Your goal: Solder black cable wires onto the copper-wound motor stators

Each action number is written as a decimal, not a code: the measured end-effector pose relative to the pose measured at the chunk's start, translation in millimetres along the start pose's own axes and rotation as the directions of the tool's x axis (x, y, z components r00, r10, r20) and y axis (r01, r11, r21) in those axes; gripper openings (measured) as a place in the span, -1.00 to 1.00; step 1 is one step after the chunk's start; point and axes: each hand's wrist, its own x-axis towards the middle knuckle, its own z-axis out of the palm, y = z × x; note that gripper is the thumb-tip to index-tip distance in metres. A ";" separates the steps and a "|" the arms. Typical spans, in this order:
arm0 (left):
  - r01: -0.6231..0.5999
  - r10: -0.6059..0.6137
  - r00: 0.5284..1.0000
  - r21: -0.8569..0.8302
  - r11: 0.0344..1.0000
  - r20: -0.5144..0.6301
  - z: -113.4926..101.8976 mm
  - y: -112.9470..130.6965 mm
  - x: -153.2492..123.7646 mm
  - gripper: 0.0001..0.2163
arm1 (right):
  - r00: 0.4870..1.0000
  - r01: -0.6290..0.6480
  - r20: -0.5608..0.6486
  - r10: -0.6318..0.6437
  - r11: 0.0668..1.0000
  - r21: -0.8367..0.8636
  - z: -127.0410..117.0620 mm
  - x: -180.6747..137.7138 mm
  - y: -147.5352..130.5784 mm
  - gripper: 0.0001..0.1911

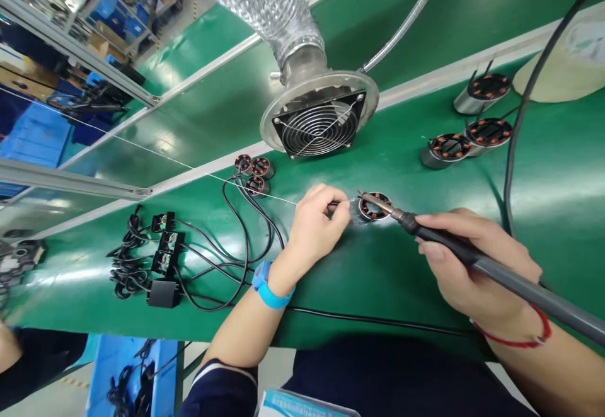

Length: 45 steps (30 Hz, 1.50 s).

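I note my right hand point(472, 266) gripping a grey-handled soldering iron point(472, 259), tip on the small round copper-wound stator point(375, 206) on the green bench point(378, 278); my left hand point(314, 222) pinches thin solder wire point(212, 176) beside it.

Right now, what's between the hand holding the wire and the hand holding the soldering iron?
In the head view, a small motor stator sits between the left hand and right hand, with the soldering iron tip on it.
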 end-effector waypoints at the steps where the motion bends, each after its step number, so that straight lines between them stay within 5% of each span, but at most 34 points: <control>1: -0.036 0.036 0.999 0.013 0.999 -0.005 -0.4 -1.8 0.4 -0.86 | 1.000 0.019 -0.008 -0.019 1.000 0.004 0.0 -0.4 1.2 -0.77; 15: -0.243 0.249 0.967 0.114 0.963 -0.048 2.0 -10.7 1.8 -0.86 | 0.996 0.031 0.089 -0.031 1.000 0.005 -1.4 1.8 -2.1 -0.83; 45: -0.220 0.226 0.973 0.128 0.967 -0.038 1.4 -11.0 2.9 -0.86 | 1.000 0.024 0.020 -0.024 1.000 0.013 0.8 -0.1 0.6 -0.67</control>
